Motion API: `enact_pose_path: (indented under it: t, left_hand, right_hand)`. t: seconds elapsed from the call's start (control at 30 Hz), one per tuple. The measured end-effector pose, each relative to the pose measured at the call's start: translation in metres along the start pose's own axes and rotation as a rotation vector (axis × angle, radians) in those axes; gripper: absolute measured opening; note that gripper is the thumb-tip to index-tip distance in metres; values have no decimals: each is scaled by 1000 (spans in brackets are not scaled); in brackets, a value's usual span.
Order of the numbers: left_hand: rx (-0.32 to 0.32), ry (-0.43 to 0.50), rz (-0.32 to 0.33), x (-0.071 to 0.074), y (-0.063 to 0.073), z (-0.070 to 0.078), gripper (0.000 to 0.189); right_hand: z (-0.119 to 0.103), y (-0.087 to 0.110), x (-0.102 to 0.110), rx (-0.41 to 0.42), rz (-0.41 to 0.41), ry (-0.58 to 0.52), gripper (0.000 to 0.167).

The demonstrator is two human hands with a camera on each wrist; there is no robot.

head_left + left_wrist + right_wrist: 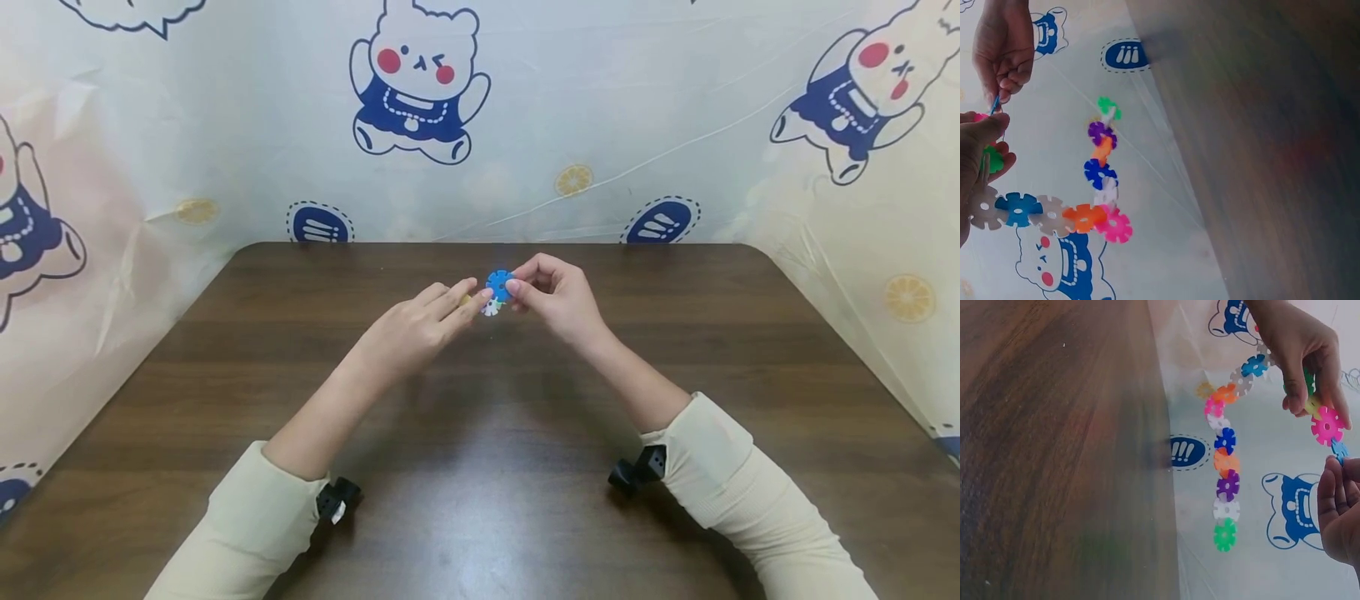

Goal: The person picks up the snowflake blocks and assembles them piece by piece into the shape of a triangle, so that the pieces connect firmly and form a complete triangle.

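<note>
My left hand (416,329) grips a chain of interlocking plastic snowflake discs (1227,462), with a green disc (994,160) by its fingers in the left wrist view. From that hand the many-coloured chain runs off in a bent line. Between the two hands, a pink disc (1327,427) shows in the right wrist view. My right hand (558,300) pinches a blue snowflake disc (498,282) between thumb and fingers. That blue disc touches the pink one; how far they are slotted together I cannot tell. In the head view most of the chain is hidden.
Both hands are raised over the far part of a dark wooden table (480,467). A patterned sheet (525,108) with bear drawings hangs behind it and along the sides. Small black cameras (637,471) sit at both wrists.
</note>
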State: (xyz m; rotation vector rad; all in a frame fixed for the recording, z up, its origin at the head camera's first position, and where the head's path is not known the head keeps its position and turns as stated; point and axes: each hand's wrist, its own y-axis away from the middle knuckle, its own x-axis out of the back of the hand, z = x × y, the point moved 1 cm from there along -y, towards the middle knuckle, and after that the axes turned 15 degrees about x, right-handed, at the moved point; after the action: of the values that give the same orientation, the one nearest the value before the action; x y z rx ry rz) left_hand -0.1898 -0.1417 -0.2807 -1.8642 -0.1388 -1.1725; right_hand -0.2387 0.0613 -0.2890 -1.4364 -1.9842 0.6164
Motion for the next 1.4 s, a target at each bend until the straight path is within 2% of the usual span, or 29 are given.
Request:
enact_pose_path:
  t: [0.07,0.17,0.33,0.57,0.7,0.77,0.87,1.0,1.1,1.3,1.4]
  left_hand:
    - [3,-3,-35,1,0,1,64]
    - [-3,-17,-42,1,0,1,65]
    - [-48,-57,7,0,1,0,60]
    - [-85,-38,95,-7,3,-3,56]
    - [-88,-29,137,-10,5,-4,58]
    - [-69,7,137,-11,5,-4,60]
    - [-8,65,115,-9,4,-4,61]
    - [80,75,41,-6,2,-4,67]
    - [112,14,-17,-5,0,-2,71]
    - [126,-185,-95,-2,-2,0,77]
    - [133,-203,-116,-2,-1,0,75]
  right_hand:
    - [1,1,1,-9,-7,-2,11]
    - [1,1,1,0,-16,0,11]
    - [1,2,1,17,-35,-11,11]
    - [2,5,-4,10,-14,-33,11]
    - [1,3,-4,2,-30,-61,11]
    - [-1,1,-3,-8,-43,-78,10]
    - [-3,-3,-2,-27,-38,-108,10]
    - [-5,-5,-1,-38,-10,-124,12]
    - [-5,-5,-2,-31,4,-115,12]
    - [-4,-5,-3,-49,17,-119,12]
    - [-4,-5,-4,-64,11,-117,13]
